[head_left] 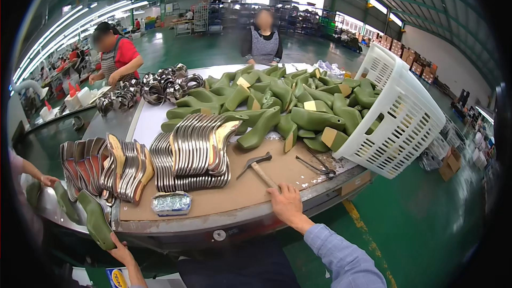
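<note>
My left hand (122, 252) is closed round the end of a green shoe last (96, 221), which it holds up at the table's near left corner. My right hand (287, 202) has its fingers wrapped on the end of the wooden handle of a hammer (262, 171). The hammer's dark head rests on the brown board (250, 194). Left of it lies a small open box of nails or tacks (171, 204). Behind that box stand rows of stacked curved insole pieces (198, 145) with silvery edges. Pincers (318, 167) lie right of the hammer.
A big heap of green shoe lasts (277, 96) covers the far table. A white slotted basket (397, 122) tips over its right edge. At left, a co-worker's hand (49, 181) is by another green last (65, 201). Coiled metal strips (173, 84) lie far left; two people stand beyond.
</note>
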Tool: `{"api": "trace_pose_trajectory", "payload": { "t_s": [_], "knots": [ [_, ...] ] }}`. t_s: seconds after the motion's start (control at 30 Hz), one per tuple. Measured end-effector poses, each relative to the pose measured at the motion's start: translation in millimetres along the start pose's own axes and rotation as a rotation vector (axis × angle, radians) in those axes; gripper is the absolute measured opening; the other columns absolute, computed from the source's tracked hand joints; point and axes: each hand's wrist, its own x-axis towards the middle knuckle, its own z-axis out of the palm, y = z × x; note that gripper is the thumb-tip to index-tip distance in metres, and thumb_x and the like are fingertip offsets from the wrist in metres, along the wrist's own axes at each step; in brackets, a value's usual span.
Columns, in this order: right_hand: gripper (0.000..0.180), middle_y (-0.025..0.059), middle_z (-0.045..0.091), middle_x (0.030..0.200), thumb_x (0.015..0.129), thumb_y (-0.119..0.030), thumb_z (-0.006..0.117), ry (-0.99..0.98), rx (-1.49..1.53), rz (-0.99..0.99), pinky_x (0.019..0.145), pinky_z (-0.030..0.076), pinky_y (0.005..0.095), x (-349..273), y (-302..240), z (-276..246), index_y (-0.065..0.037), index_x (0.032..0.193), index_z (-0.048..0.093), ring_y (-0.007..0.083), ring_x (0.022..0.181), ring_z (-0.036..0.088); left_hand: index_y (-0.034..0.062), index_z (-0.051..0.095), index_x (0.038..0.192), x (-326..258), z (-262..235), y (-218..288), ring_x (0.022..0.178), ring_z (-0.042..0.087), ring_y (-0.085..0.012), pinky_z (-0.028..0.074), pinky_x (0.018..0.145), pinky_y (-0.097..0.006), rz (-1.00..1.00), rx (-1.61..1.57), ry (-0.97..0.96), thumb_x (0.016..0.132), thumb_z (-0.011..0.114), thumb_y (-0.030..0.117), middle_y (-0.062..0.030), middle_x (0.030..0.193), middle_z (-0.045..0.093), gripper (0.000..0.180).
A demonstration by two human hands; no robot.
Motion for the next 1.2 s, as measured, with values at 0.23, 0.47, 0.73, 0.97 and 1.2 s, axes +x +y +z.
{"api": "trace_pose_trajectory", "payload": {
  "t_s": [0.23, 0.47, 0.73, 0.97, 1.2],
  "knots": [
    [0.018, 0.0129, 0.060, 0.105, 0.091, -0.020, 0.059, -0.013, -0.050, 0.027, 0.083, 0.046, 0.0482, -3.6, 3.8, 6.6, -0.019, 0.104, 0.072, 0.0347, 0.099, 0.058, 0.0004, 0.045, 0.138, -3.5, 3.9, 9.7, 0.078, 0.060, -0.0138, 0.050, 0.053, -0.024, -0.095, 0.049, -0.039, 0.095, 0.070, 0.035, -0.0095, 0.120, 0.059, 0.060],
    [0.020, 0.0144, 0.059, 0.105, 0.090, -0.020, 0.061, -0.026, -0.011, 0.020, 0.084, 0.044, 0.0482, -1.8, -2.5, 0.8, -0.018, 0.108, 0.069, 0.0353, 0.098, 0.056, -0.0010, 0.040, 0.141, -14.4, 4.2, 25.7, 0.075, 0.060, -0.0134, 0.050, 0.052, -0.024, -0.019, -0.043, -0.054, 0.096, 0.069, 0.030, -0.0110, 0.117, 0.059, 0.062],
    [0.017, 0.0162, 0.058, 0.106, 0.091, -0.018, 0.061, 0.007, 0.001, -0.006, 0.087, 0.044, 0.0485, 0.5, -4.8, 4.3, -0.016, 0.107, 0.069, 0.0366, 0.099, 0.055, -0.0013, 0.040, 0.140, -15.3, 0.3, 32.3, 0.074, 0.061, -0.0150, 0.053, 0.053, -0.026, 0.009, -0.051, 0.005, 0.093, 0.072, 0.025, -0.0120, 0.112, 0.060, 0.063],
    [0.016, 0.0179, 0.056, 0.107, 0.092, -0.016, 0.059, -0.029, 0.014, 0.012, 0.086, 0.043, 0.0504, -1.1, -5.4, 11.7, -0.011, 0.106, 0.066, 0.0389, 0.100, 0.054, 0.0004, 0.058, 0.120, 8.7, -19.2, 39.2, 0.095, 0.065, -0.0201, 0.052, 0.083, -0.033, -0.014, 0.039, -0.029, 0.081, 0.084, 0.031, -0.0101, 0.107, 0.067, 0.056],
    [0.020, 0.0186, 0.057, 0.110, 0.093, -0.009, 0.055, -0.054, 0.038, 0.010, 0.088, 0.043, 0.0485, -4.1, -2.8, 10.2, -0.008, 0.111, 0.064, 0.0394, 0.104, 0.055, -0.0006, 0.066, 0.107, 40.7, -35.9, 81.0, 0.082, 0.070, -0.0233, 0.055, 0.068, -0.033, -0.120, -0.002, -0.004, 0.088, 0.071, 0.053, -0.0107, 0.090, 0.070, 0.057]
  ]
}}
